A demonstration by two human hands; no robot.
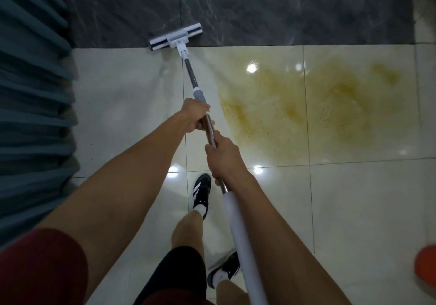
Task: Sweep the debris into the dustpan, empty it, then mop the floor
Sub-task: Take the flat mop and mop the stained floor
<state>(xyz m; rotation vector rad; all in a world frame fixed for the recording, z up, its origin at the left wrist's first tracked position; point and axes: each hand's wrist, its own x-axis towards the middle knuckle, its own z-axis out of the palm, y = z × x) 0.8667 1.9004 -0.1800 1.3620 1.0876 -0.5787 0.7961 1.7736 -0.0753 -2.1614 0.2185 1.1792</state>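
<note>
I have the mop handle (pixel 190 73) gripped in both hands; my left hand (pixel 194 116) is wrapped round the metal shaft just below the grey collar, my right hand (pixel 224 158) is clenched round it lower down, just above the white foam sleeve (pixel 238 229); the mop head (pixel 175 36) lies flat on the floor, straddling the seam where the pale tiles (pixel 122 106) meet the dark marbled tiles (pixel 259 7). The job, as I judge it, is in its mopping stage; no dustpan or loose debris shows. The yellowish wet stain (pixel 306 106) spreads over the pale tiles to the right of the handle, well apart from the mop head; to mop well I should keep the head flat, pull in straight overlapping strokes, and work rightward into the stain rather than smear it outward. On my left the pleated blue curtain (pixel 30 92) hangs near the mop head, so little room there; the right side is open tile, bar an orange object (pixel 425 267) at the frame edge; my shoes (pixel 201 194) stand behind, beside the handle, so I should step back clear of wet floor.
</note>
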